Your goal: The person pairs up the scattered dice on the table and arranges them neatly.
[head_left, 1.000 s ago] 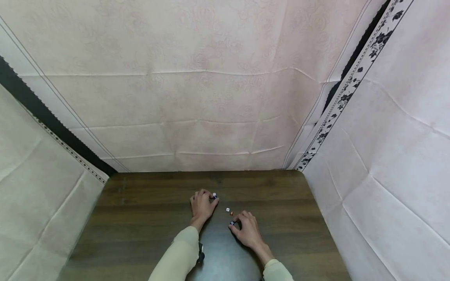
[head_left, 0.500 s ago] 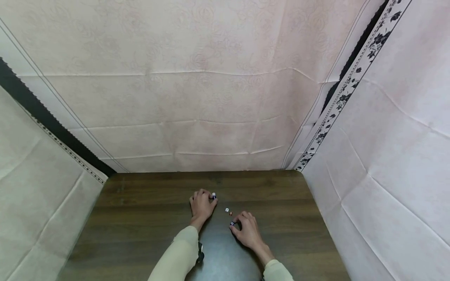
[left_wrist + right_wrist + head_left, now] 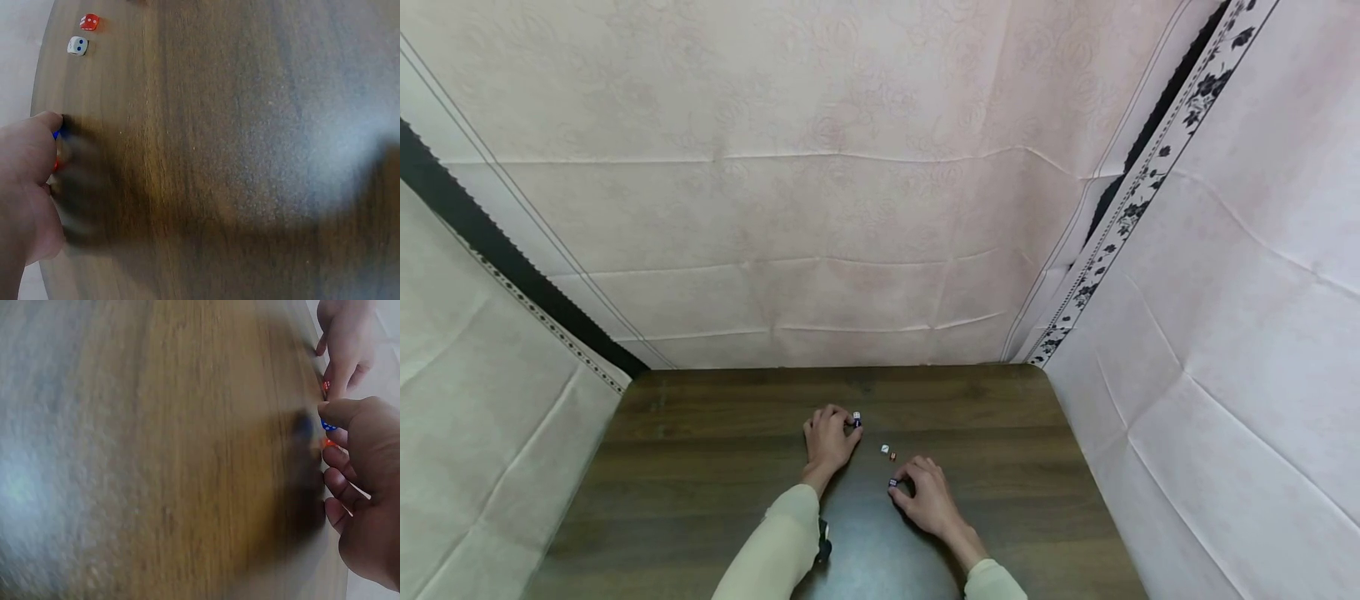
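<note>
Fingertip stuff on a woodgrain tabletop (image 3: 715, 475).
Head: left hand (image 3: 831, 440) pinching a half-hidden die (image 3: 857, 421), right hand (image 3: 931, 497) a blue die (image 3: 892, 482), plenty of room either side. Left wrist: rounded white die (image 3: 77, 46) beside a red die (image 3: 89, 22). Right wrist: blue die's got white pips.

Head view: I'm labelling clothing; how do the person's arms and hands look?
Pale yellow-green fabric left sleeve and matching right sleeve, both long. A small black object, details unclear, shows beside the left sleeve. The left hand and right hand wear no gloves.
</note>
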Available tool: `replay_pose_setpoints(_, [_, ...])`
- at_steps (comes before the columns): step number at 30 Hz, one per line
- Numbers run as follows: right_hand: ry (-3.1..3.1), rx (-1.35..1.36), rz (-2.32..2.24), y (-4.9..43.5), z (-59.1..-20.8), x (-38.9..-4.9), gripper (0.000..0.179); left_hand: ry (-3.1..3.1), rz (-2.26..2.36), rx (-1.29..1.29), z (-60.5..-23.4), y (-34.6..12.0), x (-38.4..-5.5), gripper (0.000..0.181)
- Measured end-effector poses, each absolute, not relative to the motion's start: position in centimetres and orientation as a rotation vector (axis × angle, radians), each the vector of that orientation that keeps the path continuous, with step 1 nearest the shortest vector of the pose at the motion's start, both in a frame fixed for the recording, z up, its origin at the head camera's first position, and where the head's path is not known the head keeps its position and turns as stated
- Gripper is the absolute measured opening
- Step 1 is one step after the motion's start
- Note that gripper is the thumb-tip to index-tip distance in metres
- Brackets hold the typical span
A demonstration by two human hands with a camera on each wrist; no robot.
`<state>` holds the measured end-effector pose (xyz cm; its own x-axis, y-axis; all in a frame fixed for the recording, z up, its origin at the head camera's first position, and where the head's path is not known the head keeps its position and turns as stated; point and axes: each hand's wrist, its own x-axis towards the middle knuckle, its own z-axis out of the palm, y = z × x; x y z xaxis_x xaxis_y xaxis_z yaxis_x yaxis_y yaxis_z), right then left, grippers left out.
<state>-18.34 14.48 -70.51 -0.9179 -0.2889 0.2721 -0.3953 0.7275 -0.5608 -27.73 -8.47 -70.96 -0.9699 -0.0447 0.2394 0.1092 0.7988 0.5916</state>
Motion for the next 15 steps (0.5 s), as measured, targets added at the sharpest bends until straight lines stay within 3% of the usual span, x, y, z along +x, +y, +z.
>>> replay_pose_setpoints(15, [-2.776,0.745,0.969,12.7,-70.4,-17.9,0.014,-2.784,-0.930,-0.076,-70.3,-8.8,-27.5,0.017])
